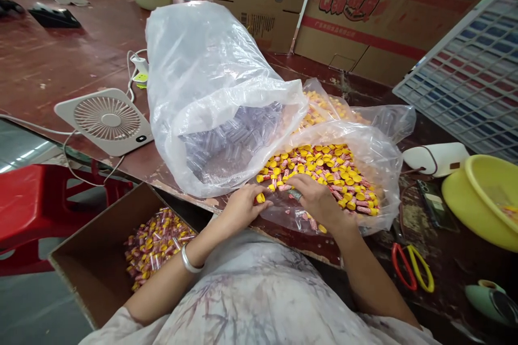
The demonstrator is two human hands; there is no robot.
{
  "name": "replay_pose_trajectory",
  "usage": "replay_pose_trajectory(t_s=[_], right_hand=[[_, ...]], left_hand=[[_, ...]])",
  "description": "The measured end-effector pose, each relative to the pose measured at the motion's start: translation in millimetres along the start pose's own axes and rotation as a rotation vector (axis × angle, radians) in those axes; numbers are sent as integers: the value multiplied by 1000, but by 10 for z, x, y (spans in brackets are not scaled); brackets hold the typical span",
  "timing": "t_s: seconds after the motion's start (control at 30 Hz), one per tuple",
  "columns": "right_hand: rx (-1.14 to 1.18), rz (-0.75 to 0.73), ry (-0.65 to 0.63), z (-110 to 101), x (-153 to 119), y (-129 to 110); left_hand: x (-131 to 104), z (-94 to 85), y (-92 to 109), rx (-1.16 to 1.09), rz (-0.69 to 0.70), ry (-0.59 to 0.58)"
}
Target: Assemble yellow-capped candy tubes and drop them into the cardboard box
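My left hand (243, 207) is closed at the table edge, its thumb and fingers pinching a small yellow cap (260, 198). To its right, my right hand (318, 199) has bent fingers at the near side of a pile of pink pieces with yellow caps (324, 164). A grey wrap shows on one of its digits; what the fingertips grip is partly hidden. The pile spills from an open clear plastic bag (384, 156). Left of that lies a large translucent bag (202, 54), its mouth toward me, with many clear plastic tubes (230, 137) inside.
Below left, a cardboard box (97, 248) holds clear tubes with pink and yellow contents. A white fan (107, 118) with a cable stands left, near a red stool (36, 205). Scissors (413, 267), a phone (437, 202) and a yellow basin (477, 194) lie right. Cartons (364, 16) stand behind.
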State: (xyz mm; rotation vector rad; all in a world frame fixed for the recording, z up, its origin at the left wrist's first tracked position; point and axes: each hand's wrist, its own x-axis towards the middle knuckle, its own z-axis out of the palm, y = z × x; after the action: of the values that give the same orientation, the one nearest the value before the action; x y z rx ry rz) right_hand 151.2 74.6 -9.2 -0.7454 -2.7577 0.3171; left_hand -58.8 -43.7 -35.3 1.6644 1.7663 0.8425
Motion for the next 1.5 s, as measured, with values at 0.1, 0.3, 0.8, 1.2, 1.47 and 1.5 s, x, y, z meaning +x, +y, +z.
replay_pose_trajectory(t_s=[0.1, 0.3, 0.8, 1.2, 1.47, 1.5], right_hand=[[93, -88, -32, -20, 9, -144], [427, -98, -26, 15, -13, -345], [132, 117, 284, -142, -15, 33], [-160, 45, -108, 199, -138, 264], [425, -8, 238, -166, 13, -80], [475, -24, 246, -208, 60, -153]], left_hand=[[19, -4, 33, -109, -11, -12], [0, -39, 92, -528, -84, -5], [469, -709, -147, 362, -102, 156], [936, -992, -480, 676, 151, -159], [183, -839, 9, -214, 3, -132], [118, -785, 76, -247, -6, -154]])
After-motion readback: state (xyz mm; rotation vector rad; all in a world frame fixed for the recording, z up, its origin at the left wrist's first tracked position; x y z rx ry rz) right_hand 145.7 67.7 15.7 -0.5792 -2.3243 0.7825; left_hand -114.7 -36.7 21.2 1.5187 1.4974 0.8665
